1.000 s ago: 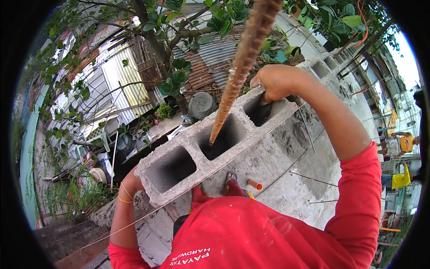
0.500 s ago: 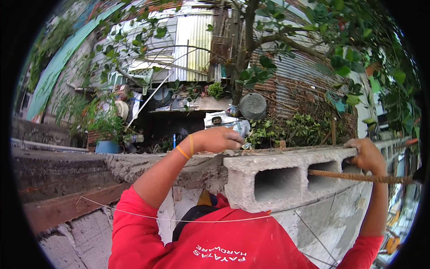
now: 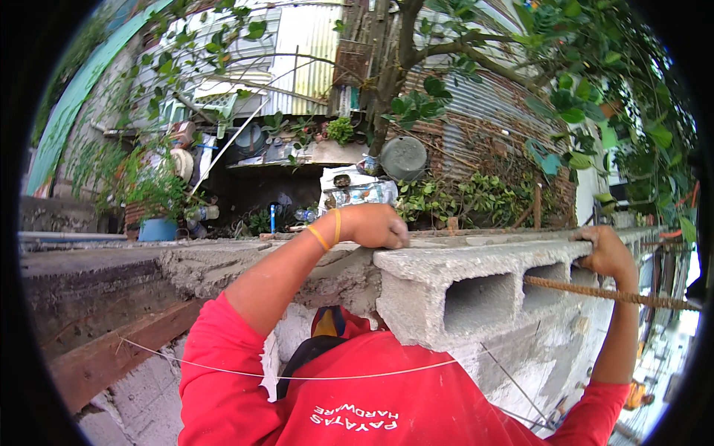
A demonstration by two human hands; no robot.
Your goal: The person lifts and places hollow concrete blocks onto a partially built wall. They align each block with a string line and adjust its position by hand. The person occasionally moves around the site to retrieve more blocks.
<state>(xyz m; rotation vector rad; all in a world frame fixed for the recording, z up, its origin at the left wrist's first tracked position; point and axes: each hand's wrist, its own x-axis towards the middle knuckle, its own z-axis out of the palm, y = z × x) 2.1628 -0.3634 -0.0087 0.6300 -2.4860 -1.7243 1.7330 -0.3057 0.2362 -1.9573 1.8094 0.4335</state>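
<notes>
A grey concrete hollow block (image 3: 409, 286) lies along the top of a wall, its open cells facing me. My left hand (image 3: 378, 226) is curled over the block's far left corner, fingertips down against its edge; two yellow bands circle the wrist. At the right part of the block, my right hand (image 3: 606, 251) grips it, fingers over the top edge and by a cell. A rusty ribbed steel bar (image 3: 617, 292) runs in front of the middle cell toward the right. Rough mortar (image 3: 346, 279) lies beside the block's left end.
A thin string (image 3: 297, 377) stretches across in front of my red shirt. A wooden plank (image 3: 123, 349) runs along the left. Beyond the wall are a grey tub (image 3: 404, 158), a blue pot (image 3: 158, 229) with a plant, a tree trunk (image 3: 387, 97) and corrugated metal sheets (image 3: 309, 56).
My left hand has come down closer to the block's far left corner, with its fingers more curled. My right hand keeps its grip. The view has shifted slightly.
</notes>
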